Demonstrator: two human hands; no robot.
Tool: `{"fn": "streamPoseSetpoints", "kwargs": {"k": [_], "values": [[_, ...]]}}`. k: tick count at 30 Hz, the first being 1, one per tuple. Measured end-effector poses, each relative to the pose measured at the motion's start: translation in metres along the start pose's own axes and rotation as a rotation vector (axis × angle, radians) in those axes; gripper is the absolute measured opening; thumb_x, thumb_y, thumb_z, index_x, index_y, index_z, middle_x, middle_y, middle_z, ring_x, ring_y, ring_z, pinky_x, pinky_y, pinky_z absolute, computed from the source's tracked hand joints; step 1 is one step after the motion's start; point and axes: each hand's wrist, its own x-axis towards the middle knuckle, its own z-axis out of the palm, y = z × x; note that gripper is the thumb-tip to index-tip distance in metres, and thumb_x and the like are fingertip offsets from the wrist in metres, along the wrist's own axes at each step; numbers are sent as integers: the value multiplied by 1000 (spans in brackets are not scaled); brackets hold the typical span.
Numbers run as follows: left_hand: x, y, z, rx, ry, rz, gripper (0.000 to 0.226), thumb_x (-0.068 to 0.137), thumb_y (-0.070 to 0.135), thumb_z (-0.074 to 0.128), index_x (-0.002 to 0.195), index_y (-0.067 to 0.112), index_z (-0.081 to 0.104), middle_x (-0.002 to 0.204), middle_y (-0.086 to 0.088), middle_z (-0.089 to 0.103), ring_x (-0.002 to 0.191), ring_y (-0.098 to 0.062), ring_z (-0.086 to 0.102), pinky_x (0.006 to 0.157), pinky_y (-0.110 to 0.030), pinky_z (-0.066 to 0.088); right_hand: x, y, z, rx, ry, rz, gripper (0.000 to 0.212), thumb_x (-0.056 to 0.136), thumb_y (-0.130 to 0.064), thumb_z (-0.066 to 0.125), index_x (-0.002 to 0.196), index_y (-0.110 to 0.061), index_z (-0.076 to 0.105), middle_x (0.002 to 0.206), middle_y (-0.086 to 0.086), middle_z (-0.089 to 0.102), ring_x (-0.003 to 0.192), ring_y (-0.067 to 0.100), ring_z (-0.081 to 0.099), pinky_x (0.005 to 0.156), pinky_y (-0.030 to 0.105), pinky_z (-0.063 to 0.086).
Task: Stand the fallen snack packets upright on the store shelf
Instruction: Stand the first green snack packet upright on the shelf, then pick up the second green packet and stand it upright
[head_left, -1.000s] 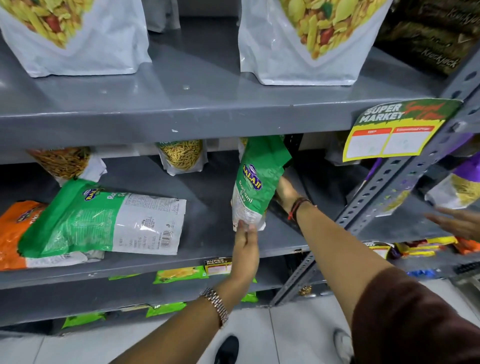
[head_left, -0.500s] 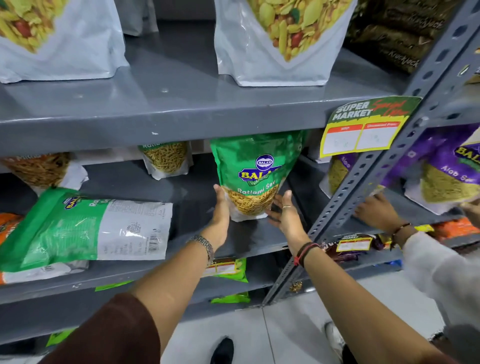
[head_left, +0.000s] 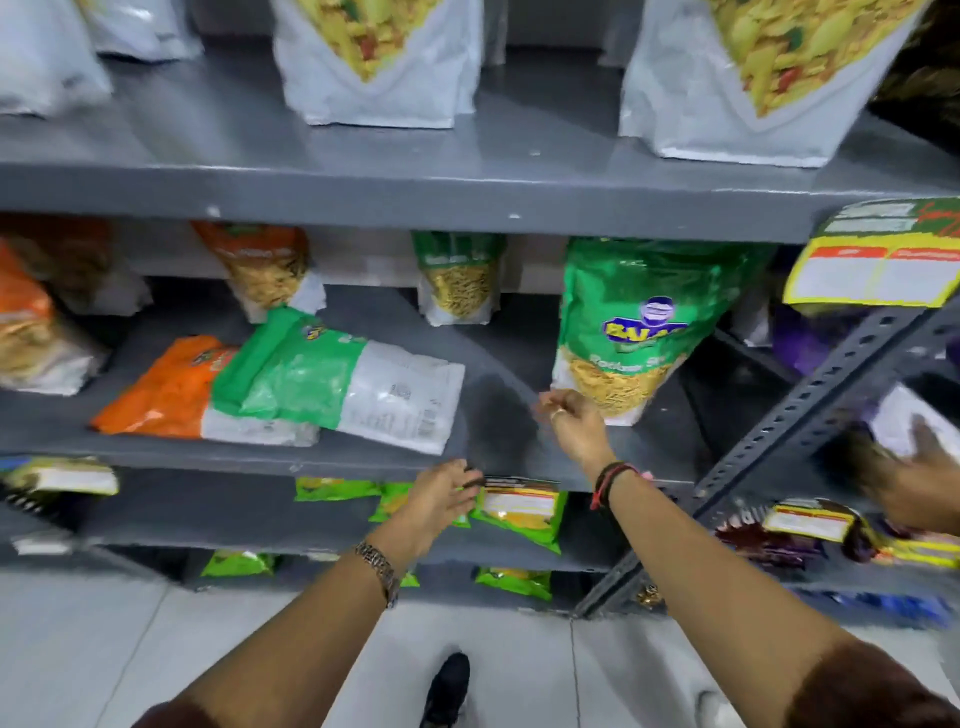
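Note:
A green snack packet (head_left: 631, 332) stands upright at the right of the grey middle shelf (head_left: 519, 467). My right hand (head_left: 574, 426) hovers just in front of its lower left corner, fingers loosely curled, holding nothing. My left hand (head_left: 441, 491) is lower, at the shelf's front edge, fingers spread and empty. To the left, a second green packet (head_left: 332, 379) lies flat on its side, resting partly on a fallen orange packet (head_left: 166, 389).
Small packets stand at the back of the middle shelf. Big white pouches (head_left: 384, 62) fill the top shelf (head_left: 467, 197). A slotted metal upright (head_left: 810, 410) and a yellow price tag (head_left: 878, 265) are at right, where another person's hand (head_left: 914, 473) reaches in.
Both my hands have let go of the upright green packet and drawn back; the left dropped to the shelf edge. The view has shifted left, showing more fallen packets.

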Motion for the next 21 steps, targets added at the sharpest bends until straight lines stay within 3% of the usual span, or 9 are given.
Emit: {"fn": "streamPoseSetpoints", "kwargs": {"k": [2, 4, 6, 8, 10, 12, 13, 18, 21], "values": [[-6, 3, -33, -15, 75, -6, 44, 98, 15, 34, 140, 0, 36, 137, -20, 52, 79, -22, 56, 73, -29, 44, 1, -17, 29, -110, -38, -130, 26, 82, 5, 44, 88, -8, 66, 109, 25, 66, 110, 37, 59, 97, 34, 43], [-9, 11, -61, -62, 155, 23, 40, 98, 15, 36, 135, 3, 42, 105, -14, 63, 69, -18, 50, 65, -26, 43, 5, -34, 56, -211, -60, -205, 26, 82, -3, 47, 86, -22, 65, 106, 16, 68, 112, 35, 59, 102, 41, 42], [-10, 24, -88, -126, 197, 59, 24, 96, 16, 41, 119, 10, 48, 85, -4, 58, 62, -15, 50, 62, -23, 46, 11, -50, 84, -345, -100, -230, 25, 86, -13, 49, 105, -15, 64, 117, 14, 67, 115, 32, 58, 102, 39, 42], [-7, 38, -106, -184, 174, 83, 25, 96, 18, 45, 119, 11, 47, 97, -7, 59, 63, -13, 58, 64, -22, 51, 18, -66, 110, -481, -161, -235, 31, 90, -23, 46, 116, -11, 60, 125, 17, 62, 119, 34, 55, 102, 39, 41], [-2, 51, -117, -219, 124, 88, 40, 95, 21, 47, 132, 7, 46, 124, -12, 54, 90, -21, 63, 74, -26, 50, 31, -80, 132, -583, -216, -222, 38, 93, -32, 42, 118, -10, 58, 130, 18, 58, 122, 36, 51, 103, 39, 39], [3, 61, -121, -223, 97, 83, 43, 92, 24, 52, 131, 6, 49, 121, -11, 56, 108, -28, 59, 75, -27, 48, 46, -94, 151, -668, -266, -178, 44, 95, -37, 34, 123, -8, 55, 136, 19, 53, 125, 35, 48, 102, 35, 37], [5, 64, -121, -218, 86, 84, 39, 90, 26, 55, 124, 8, 53, 111, -8, 60, 101, -26, 60, 72, -26, 48, 55, -98, 156, -692, -289, -144, 46, 96, -36, 32, 124, -7, 54, 137, 19, 52, 125, 34, 48, 100, 33, 37], [23, 59, -132, -213, 97, 94, 22, 88, 33, 59, 88, 11, 55, 82, -6, 56, 66, -16, 52, 72, -29, 51, 89, -100, 178, -827, -396, -45, 36, 89, -28, 39, 106, -5, 62, 103, 17, 67, 82, 26, 66, 64, 28, 47], [25, 62, -134, -282, 73, 129, 34, 93, 38, 47, 96, 5, 57, 82, -8, 57, 69, -15, 56, 59, -27, 58, 100, -92, 172, -725, -328, 37, 28, 83, -33, 47, 94, -13, 63, 76, 8, 63, 52, 15, 57, 39, 17, 40]]}}
